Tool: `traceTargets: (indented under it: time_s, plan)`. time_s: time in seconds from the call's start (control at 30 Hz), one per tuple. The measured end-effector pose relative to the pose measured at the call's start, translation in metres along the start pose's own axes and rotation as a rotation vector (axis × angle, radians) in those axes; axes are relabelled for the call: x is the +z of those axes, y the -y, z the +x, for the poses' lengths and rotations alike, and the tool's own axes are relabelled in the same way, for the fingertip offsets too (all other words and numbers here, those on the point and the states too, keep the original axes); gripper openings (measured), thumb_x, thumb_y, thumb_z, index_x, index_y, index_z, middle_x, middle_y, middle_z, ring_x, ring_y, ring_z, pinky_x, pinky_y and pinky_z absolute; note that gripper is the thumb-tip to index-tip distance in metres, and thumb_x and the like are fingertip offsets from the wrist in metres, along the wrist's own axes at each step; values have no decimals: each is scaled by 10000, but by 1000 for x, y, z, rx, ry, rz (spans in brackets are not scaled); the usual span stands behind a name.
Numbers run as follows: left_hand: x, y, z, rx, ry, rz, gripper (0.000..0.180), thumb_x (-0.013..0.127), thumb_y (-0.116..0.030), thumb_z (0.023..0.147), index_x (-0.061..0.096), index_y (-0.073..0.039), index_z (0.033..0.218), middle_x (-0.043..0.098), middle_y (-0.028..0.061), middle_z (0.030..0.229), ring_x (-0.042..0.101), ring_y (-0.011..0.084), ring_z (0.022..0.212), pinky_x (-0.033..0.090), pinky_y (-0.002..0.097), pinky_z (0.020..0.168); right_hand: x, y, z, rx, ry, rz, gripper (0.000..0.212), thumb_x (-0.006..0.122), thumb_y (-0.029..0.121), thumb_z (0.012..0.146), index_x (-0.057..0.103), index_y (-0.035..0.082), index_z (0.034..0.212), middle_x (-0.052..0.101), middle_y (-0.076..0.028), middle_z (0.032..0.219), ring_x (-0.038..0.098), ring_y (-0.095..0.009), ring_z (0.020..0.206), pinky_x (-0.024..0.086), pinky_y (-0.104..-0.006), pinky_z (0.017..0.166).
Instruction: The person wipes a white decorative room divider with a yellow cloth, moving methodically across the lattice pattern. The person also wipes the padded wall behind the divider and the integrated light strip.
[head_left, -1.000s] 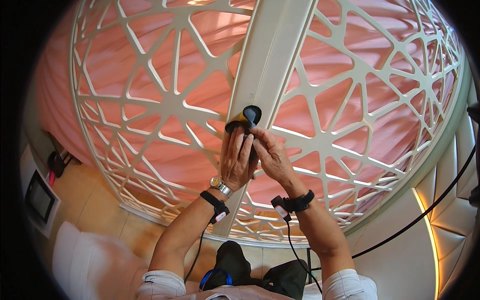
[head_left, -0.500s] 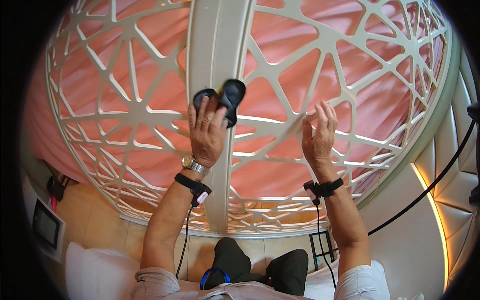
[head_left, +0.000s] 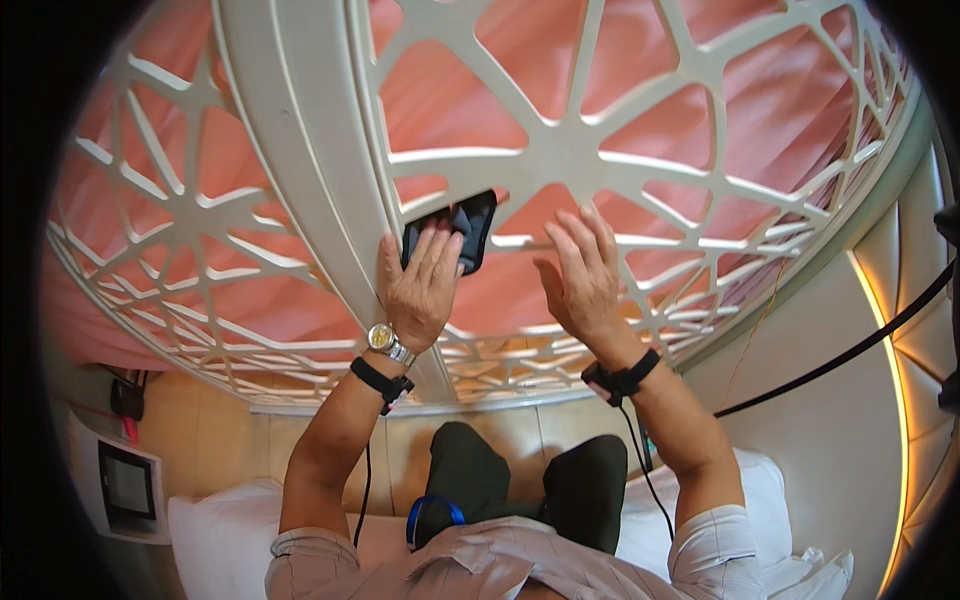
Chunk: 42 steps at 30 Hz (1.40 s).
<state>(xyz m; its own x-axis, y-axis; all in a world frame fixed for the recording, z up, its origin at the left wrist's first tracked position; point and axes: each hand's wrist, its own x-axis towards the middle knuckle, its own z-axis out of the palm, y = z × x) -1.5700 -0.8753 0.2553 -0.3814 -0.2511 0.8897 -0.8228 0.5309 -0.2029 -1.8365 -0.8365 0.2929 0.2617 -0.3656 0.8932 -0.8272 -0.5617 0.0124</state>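
My left hand (head_left: 421, 295) presses a dark cloth (head_left: 478, 226) against the white lattice screen (head_left: 560, 152), just right of its wide upright post (head_left: 300, 140). The fingers lie stretched over the cloth, and part of it shows beyond the fingertips. Its lower part is hidden under the hand. My right hand (head_left: 585, 285) hovers in front of the lattice further right, with the fingers apart and nothing in them. Pink fabric (head_left: 470, 90) hangs behind the openings of the screen.
A thick black cable (head_left: 830, 365) crosses at the right, before a padded wall with a light strip (head_left: 885, 340). White bedding (head_left: 225, 530) lies around my legs. A white box with a dark panel (head_left: 128, 487) stands at lower left, on tiled floor.
My view has turned, so the post now leans to the left. My left hand has moved the cloth from the post onto the lattice beside it. My right hand has come nearer the left.
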Motion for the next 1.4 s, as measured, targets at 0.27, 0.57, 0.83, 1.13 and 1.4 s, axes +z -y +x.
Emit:
traceTargets:
  time_s: [0.27, 0.57, 0.83, 1.13, 1.4]
  plan:
    - [12, -36, -27, 11, -21, -236, 482, 820, -40, 913, 682, 27, 1370, 729, 246, 1348, 656, 435, 1388, 413, 683, 1227, 10, 14, 14, 27, 16, 267, 492, 768, -54, 895, 636, 17, 1364, 694, -188, 1305, 656, -429, 1242, 537, -516, 1056]
    - [-52, -32, -86, -521, -30, -248, 501, 678, 1, 1029, 593, 49, 1520, 634, 263, 1554, 582, 433, 1484, 431, 558, 1247, 23, -2, 24, -24, 373, 100, 554, 883, 160, 850, 629, 83, 1337, 718, -135, 1204, 680, -389, 1069, 528, -499, 945]
    - [-99, 61, -26, -684, -669, -459, 459, 535, -13, 1107, 516, 75, 1557, 521, 258, 1661, 577, 344, 1452, 518, 467, 1150, 43, 11, 89, 197, 1023, -88, 420, 815, 453, 950, 786, 34, 945, 781, -198, 908, 756, -402, 892, 614, -495, 806]
    - [1, 24, -79, -269, -214, -127, 530, 764, -106, 990, 643, -67, 1504, 544, 204, 1667, 443, 416, 1599, 250, 658, 1322, 54, 17, 92, 318, 1097, -200, 462, 769, 483, 986, 772, 22, 1020, 761, -194, 882, 714, -407, 829, 576, -513, 780]
    - [29, -1, -198, -135, 137, -147, 538, 735, -106, 955, 708, -195, 1485, 593, 65, 1641, 456, 267, 1583, 246, 672, 1324, 59, 15, 81, 304, 945, -40, 292, 838, 298, 951, 758, 48, 1079, 779, -145, 918, 727, -391, 878, 578, -494, 785]
